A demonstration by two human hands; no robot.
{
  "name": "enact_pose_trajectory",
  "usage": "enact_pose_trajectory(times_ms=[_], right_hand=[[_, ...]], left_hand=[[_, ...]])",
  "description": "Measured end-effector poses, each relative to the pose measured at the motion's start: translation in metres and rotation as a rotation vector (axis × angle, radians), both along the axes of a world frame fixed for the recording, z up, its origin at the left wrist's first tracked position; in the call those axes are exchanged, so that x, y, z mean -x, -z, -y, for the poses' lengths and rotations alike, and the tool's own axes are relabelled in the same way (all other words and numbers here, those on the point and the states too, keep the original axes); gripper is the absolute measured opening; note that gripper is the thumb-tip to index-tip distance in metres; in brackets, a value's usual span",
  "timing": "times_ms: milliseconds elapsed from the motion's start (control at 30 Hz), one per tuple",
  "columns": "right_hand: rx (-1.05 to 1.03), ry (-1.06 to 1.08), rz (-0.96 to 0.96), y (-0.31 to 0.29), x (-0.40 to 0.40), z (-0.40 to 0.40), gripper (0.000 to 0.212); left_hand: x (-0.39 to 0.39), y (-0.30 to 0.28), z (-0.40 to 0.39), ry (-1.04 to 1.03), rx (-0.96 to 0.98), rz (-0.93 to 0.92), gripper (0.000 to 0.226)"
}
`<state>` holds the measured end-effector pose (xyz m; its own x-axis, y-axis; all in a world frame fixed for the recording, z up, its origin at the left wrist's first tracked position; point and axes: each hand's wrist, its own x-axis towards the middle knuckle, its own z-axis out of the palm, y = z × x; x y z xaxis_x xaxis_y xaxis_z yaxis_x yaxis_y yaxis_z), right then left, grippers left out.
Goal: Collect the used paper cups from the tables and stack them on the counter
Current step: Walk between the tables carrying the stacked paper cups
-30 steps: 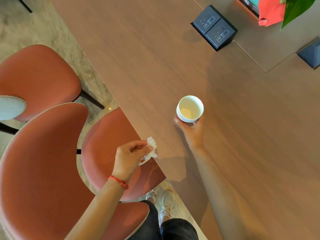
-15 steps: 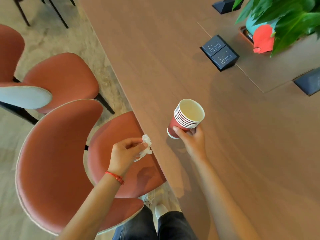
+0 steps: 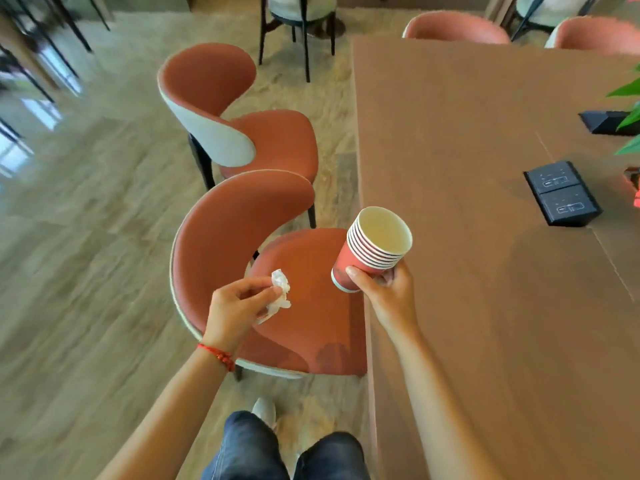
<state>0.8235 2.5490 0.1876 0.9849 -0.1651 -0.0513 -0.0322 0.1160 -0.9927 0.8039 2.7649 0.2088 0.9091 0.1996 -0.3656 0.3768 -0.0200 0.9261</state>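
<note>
**A:** Where are the cups, and who has them?

**B:** The right hand (image 3: pixel 388 292) grips a nested stack of red paper cups (image 3: pixel 372 249) near its base, fingers (image 3: pixel 356 274) curled round it, mouth tilted up and away. It hangs in the air at the edge of the brown worktop (image 3: pixel 485 271), above a chair seat, likely held low to keep the stack together while carried.

**A:** How many cups?

**B:** About seven white rims show; the exact count is hard to tell.

**A:** And the other hand?

**B:** The left hand (image 3: pixel 235 306) pinches one crumpled white tissue (image 3: pixel 280 294), probably rubbish gathered alongside. Two red chairs (image 3: pixel 239 247) stand nearest, pushed toward the worktop. No counter is visible.
</note>
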Motion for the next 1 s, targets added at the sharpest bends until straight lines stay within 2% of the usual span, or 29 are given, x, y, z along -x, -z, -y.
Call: enact_pose_trajectory(times_ms=[133, 400, 600, 700, 1000], right_hand=[[0.063, -0.212, 0.001, -0.012, -0.001, -0.053, 0.053], [0.074, -0.592, 0.009, -0.017, 0.010, -0.176, 0.048], [0.112, -0.841, -0.041, -0.011, 0.031, -0.284, 0.052], [0.146, -0.920, -0.042, -0.005, 0.044, -0.341, 0.059], [0.106, -1.058, -0.007, -0.002, 0.066, -0.505, 0.047]], left_hand=[[0.027, -0.007, -0.042, -0.170, 0.008, 0.009, 0.007], [0.085, -0.013, -0.135, -0.515, 0.016, 0.060, 0.009], [0.123, -0.012, -0.217, -0.689, 0.016, 0.089, 0.007], [0.140, -0.010, -0.265, -0.763, 0.015, 0.114, 0.012], [0.188, -0.012, -0.401, -0.995, -0.002, 0.155, 0.014]])
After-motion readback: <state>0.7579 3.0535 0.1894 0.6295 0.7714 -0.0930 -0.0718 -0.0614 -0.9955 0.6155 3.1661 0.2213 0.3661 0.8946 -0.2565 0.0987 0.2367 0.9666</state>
